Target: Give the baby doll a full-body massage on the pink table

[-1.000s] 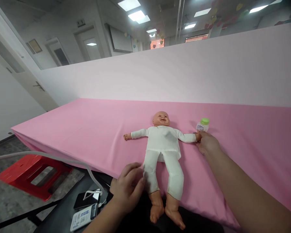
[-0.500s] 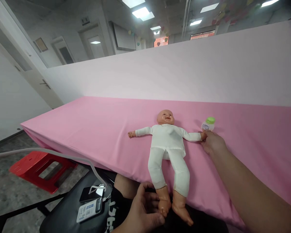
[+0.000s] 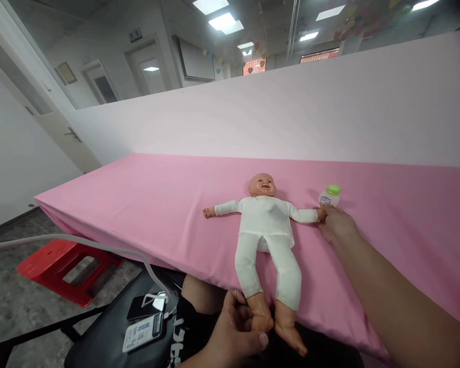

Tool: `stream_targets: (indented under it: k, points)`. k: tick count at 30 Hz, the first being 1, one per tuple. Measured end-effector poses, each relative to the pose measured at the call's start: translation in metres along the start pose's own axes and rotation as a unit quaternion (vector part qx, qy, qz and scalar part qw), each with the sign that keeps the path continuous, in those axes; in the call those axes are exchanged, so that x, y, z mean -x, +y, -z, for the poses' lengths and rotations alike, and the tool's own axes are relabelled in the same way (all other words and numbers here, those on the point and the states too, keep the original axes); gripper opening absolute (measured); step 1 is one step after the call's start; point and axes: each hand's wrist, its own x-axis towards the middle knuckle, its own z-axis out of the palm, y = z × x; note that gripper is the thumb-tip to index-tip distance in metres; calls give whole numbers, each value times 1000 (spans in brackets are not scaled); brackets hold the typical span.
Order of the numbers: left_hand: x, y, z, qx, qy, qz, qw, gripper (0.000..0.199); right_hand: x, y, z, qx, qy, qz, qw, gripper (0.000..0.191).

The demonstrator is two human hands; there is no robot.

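A baby doll (image 3: 266,220) in white cloth lies face up on the pink-covered table, arms spread, its feet hanging past the near edge. My right hand (image 3: 338,223) pinches the doll's hand at the right of the view. Curled round the foot (image 3: 261,323) on the left is my left hand (image 3: 239,327), its fingers at the ankle's side and its thumb by the toes. Part of that grip is hidden behind the foot. Just beyond my right hand stands a small clear bottle (image 3: 328,198) with a green cap.
The pink tablecloth (image 3: 149,194) reaches back to a white partition (image 3: 230,122) with glass above. At lower left are a black chair (image 3: 107,327) bearing a phone-like device (image 3: 142,332) and cables, and a red stool (image 3: 67,268). A white cable (image 3: 99,247) crosses in front.
My left hand has shifted slightly right and closed further round the doll's foot. My right hand stays on the doll's hand.
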Motion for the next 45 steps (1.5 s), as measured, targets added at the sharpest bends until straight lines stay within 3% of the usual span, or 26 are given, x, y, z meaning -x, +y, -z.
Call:
stream_targets:
  k: [3,6,9,14,19,26,32,35,39,42,45]
  points:
    - [2,1,1,29,15,7,999,73,-1,0,0,1,3,-1,1000,10]
    - [12,12,0,29,77,5,997,71,-5,2,0,-5,-1,-6,1000,9]
    - [23,28,-1,-1,147,-18,989,72,-13,5,1,-13,-1,-13,1000,10]
    - [30,49,0,-54,207,-67,975,79,-23,5,5,-20,13,-53,998,10]
    - [31,58,6,-108,258,-103,954,64,-23,0,4,-32,-4,-73,997,12]
    - [21,75,26,-244,274,-199,909,47,-12,-3,2,-29,-3,-67,997,11]
    - [7,92,5,-195,223,-229,927,50,3,-8,-5,-35,-14,-26,999,10]
    - [1,97,-6,-178,200,-244,932,49,18,-13,-9,-40,-65,57,995,10]
    - [-11,103,-14,-196,158,-260,932,44,48,-14,-16,97,-113,253,956,26]
    - [-25,107,-19,-225,99,-274,930,37,74,-7,-24,223,-151,365,891,29]
    - [-43,110,-25,-246,52,-293,922,36,93,2,-35,307,-256,442,803,30]
